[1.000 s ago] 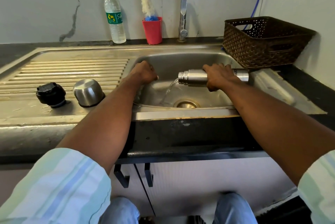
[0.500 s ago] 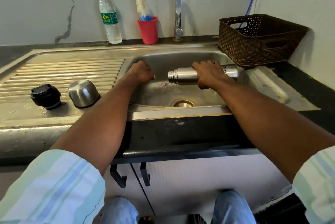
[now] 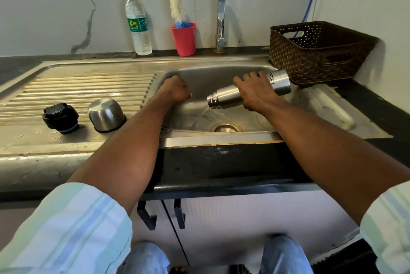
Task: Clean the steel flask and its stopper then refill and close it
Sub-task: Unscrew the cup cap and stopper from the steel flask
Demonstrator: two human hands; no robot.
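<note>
My right hand (image 3: 255,92) grips the steel flask (image 3: 224,96) over the sink basin (image 3: 210,76). The flask is tilted with its open mouth down and to the left, and water runs from it toward the drain (image 3: 226,127). My left hand (image 3: 176,92) is a closed fist resting at the basin's left edge, holding nothing that I can see. The black stopper (image 3: 60,117) and the steel cup lid (image 3: 106,115), upside down, stand on the ribbed drainboard (image 3: 77,87) to the left.
A tap (image 3: 223,7) rises behind the basin. A red cup (image 3: 184,39) with a bottle brush (image 3: 176,6) and a plastic water bottle (image 3: 138,24) stand by the back wall. A brown woven basket (image 3: 319,52) sits at the right.
The flask has tipped from level to mouth-down, its base raised to the right, and water pours out again. My left fist stays at the basin edge.
</note>
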